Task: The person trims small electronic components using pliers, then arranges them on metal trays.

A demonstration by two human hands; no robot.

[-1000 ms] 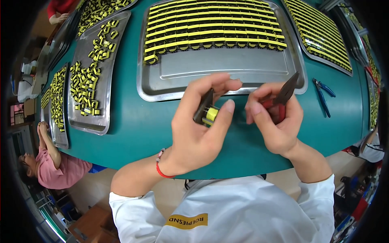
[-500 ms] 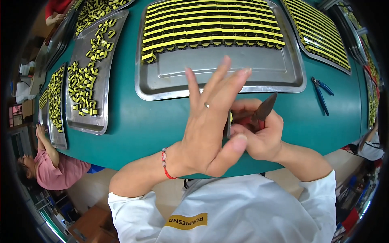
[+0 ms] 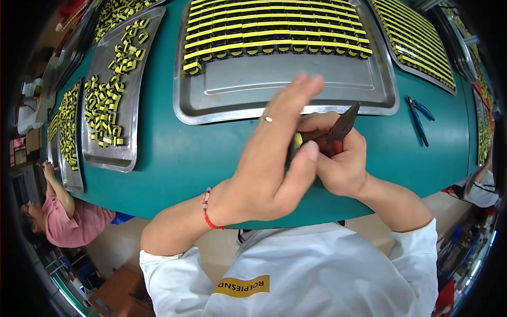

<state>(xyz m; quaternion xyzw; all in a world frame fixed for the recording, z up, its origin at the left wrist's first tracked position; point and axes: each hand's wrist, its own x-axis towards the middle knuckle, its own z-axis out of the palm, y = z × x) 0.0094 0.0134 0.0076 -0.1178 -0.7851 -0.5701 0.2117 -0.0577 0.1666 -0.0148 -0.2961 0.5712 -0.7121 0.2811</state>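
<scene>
My left hand [image 3: 266, 164] has its fingers stretched out toward the tray, slightly blurred, with the thumb reaching across to my right hand. A red-handled pair of pliers [image 3: 346, 122] is wrapped in my right hand [image 3: 343, 164], its dark pointed jaws sticking up and to the right. Between the two hands sits a small yellow-and-black part [image 3: 299, 140], mostly covered by fingers. It lies by my left palm and thumb and my right fingertips; which hand bears it I cannot tell.
Ahead, a metal tray [image 3: 253, 115] carries rows of yellow-and-black parts [image 3: 274, 45]. Another filled tray [image 3: 417, 47] stands right, near blue-handled cutters [image 3: 417, 119]. Trays at left hold loose parts [image 3: 104, 108]. A person in pink [image 3: 74, 219] sits at the left.
My left fingers, spread before, now lie closer together, and that hand has tilted. The pliers have turned slightly more upright. More of the part's yellow end shows.
</scene>
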